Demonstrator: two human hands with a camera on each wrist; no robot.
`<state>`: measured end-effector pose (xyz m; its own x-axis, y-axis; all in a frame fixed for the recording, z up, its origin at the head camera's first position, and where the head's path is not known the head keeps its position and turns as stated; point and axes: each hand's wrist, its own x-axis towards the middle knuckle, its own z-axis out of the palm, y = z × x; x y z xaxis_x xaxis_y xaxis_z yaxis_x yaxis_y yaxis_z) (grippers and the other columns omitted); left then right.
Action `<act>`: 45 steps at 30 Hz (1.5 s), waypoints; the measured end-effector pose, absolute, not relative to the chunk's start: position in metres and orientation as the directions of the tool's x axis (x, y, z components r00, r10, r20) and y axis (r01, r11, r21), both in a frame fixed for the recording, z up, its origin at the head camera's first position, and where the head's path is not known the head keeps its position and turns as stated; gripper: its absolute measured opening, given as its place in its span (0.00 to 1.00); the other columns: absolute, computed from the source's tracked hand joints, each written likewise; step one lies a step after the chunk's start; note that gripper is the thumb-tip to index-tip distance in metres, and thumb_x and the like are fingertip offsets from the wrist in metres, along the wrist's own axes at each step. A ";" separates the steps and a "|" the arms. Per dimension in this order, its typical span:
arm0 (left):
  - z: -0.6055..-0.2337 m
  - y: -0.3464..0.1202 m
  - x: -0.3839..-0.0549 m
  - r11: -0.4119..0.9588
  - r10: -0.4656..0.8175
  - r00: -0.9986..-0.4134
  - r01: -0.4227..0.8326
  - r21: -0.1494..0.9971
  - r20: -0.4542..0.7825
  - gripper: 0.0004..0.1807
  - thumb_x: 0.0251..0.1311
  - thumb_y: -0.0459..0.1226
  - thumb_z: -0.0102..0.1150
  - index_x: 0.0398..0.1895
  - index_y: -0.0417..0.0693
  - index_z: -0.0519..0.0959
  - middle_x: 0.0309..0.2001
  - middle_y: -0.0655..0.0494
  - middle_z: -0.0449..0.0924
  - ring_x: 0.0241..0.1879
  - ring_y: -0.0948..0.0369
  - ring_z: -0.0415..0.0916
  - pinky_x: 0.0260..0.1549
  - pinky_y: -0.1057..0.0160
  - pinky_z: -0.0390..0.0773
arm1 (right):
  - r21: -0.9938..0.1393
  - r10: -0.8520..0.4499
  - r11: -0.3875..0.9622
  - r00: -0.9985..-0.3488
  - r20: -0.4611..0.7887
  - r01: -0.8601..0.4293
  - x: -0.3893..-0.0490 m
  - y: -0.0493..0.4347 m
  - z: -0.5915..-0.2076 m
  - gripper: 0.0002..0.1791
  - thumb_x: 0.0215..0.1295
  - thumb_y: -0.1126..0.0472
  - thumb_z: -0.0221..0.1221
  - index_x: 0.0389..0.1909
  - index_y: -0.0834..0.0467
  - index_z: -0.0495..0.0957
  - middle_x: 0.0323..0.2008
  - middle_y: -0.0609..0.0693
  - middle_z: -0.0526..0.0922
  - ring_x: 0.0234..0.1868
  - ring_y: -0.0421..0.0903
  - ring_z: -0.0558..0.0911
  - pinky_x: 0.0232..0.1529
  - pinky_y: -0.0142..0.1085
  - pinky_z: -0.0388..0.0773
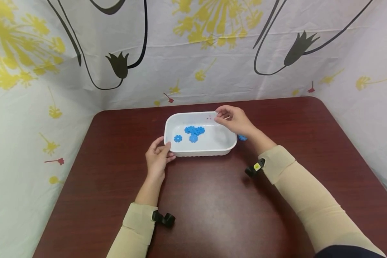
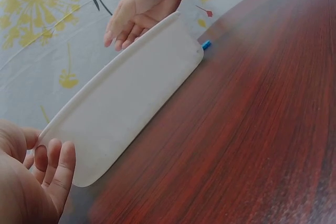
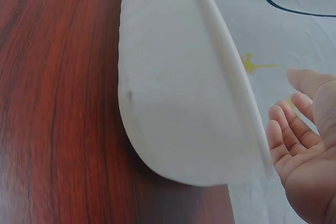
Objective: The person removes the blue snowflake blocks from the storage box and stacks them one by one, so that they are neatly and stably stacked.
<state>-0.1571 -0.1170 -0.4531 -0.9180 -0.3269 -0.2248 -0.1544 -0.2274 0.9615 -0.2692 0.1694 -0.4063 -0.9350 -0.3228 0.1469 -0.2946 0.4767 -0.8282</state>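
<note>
A white plastic tray point(image 1: 200, 153) with rounded corners stands on the table. Inside it several blue notched discs point(image 1: 193, 138) are bunched up, and one more blue disc point(image 1: 178, 138) lies apart at the left. My left hand point(image 1: 157, 157) holds the tray's front left corner, thumb over the rim and fingers against the outer wall. Over the back right part of the tray is my right hand point(image 1: 234, 120), its fingers loosely bent; the right wrist view shows that hand point(image 3: 307, 150) with nothing in it. Another blue disc point(image 1: 242, 137) lies outside the tray at the right, partly hidden by my right wrist.
The dark red wooden table point(image 1: 200, 200) reaches around the tray on all sides. Behind it hangs a white cloth point(image 1: 200, 87) with yellow flowers and dark stems. Black straps with small devices sit at both sleeve cuffs point(image 1: 140, 215).
</note>
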 end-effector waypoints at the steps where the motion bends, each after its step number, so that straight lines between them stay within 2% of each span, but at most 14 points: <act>1: -0.453 -0.117 -0.157 -0.226 -0.326 -0.918 -0.157 0.961 -0.227 0.22 0.67 0.35 0.65 0.64 0.47 0.76 0.34 0.45 0.79 0.21 0.64 0.79 0.28 0.64 0.88 | -0.830 -0.325 0.476 -0.935 0.141 -0.291 -0.269 0.167 -0.407 0.19 0.69 0.59 0.65 0.55 0.65 0.78 0.43 0.58 0.82 0.46 0.52 0.81 0.52 0.46 0.82; 5: -0.451 -0.115 -0.156 -0.225 -0.322 -0.917 -0.166 0.960 -0.234 0.22 0.67 0.35 0.65 0.64 0.45 0.76 0.34 0.47 0.79 0.21 0.64 0.79 0.29 0.63 0.89 | -0.826 -0.334 0.482 -0.933 0.135 -0.292 -0.271 0.161 -0.411 0.18 0.69 0.60 0.65 0.54 0.65 0.79 0.42 0.57 0.83 0.45 0.51 0.81 0.50 0.43 0.83; 16: -0.451 -0.114 -0.156 -0.228 -0.323 -0.916 -0.167 0.959 -0.236 0.22 0.67 0.34 0.64 0.63 0.42 0.75 0.32 0.48 0.79 0.21 0.64 0.79 0.28 0.64 0.89 | -0.829 -0.387 0.464 -0.913 0.129 -0.314 -0.276 0.140 -0.419 0.19 0.68 0.61 0.66 0.54 0.67 0.79 0.42 0.58 0.84 0.45 0.52 0.82 0.51 0.45 0.83; 26: -0.451 -0.116 -0.156 -0.216 -0.327 -0.920 -0.150 0.965 -0.216 0.23 0.67 0.33 0.65 0.65 0.49 0.76 0.33 0.44 0.79 0.20 0.63 0.79 0.27 0.63 0.88 | -0.807 -0.400 0.495 -0.909 0.118 -0.322 -0.281 0.131 -0.428 0.17 0.69 0.60 0.65 0.54 0.65 0.80 0.42 0.57 0.84 0.45 0.52 0.82 0.50 0.43 0.82; 38: -0.449 -0.119 -0.157 -0.204 -0.312 -0.923 -0.169 0.964 -0.227 0.23 0.66 0.33 0.66 0.65 0.49 0.77 0.32 0.46 0.80 0.20 0.64 0.79 0.27 0.63 0.89 | -0.758 -0.484 0.541 -0.872 0.074 -0.365 -0.285 0.128 -0.432 0.15 0.69 0.63 0.64 0.52 0.66 0.81 0.39 0.57 0.83 0.42 0.52 0.82 0.47 0.41 0.81; 45: -0.448 -0.121 -0.158 -0.196 -0.316 -0.923 -0.164 0.967 -0.221 0.23 0.66 0.32 0.66 0.64 0.49 0.77 0.33 0.45 0.80 0.20 0.64 0.79 0.27 0.63 0.89 | -0.674 -0.579 0.587 -0.815 0.038 -0.449 -0.285 0.123 -0.434 0.14 0.66 0.65 0.66 0.49 0.68 0.81 0.37 0.57 0.82 0.41 0.52 0.82 0.48 0.43 0.82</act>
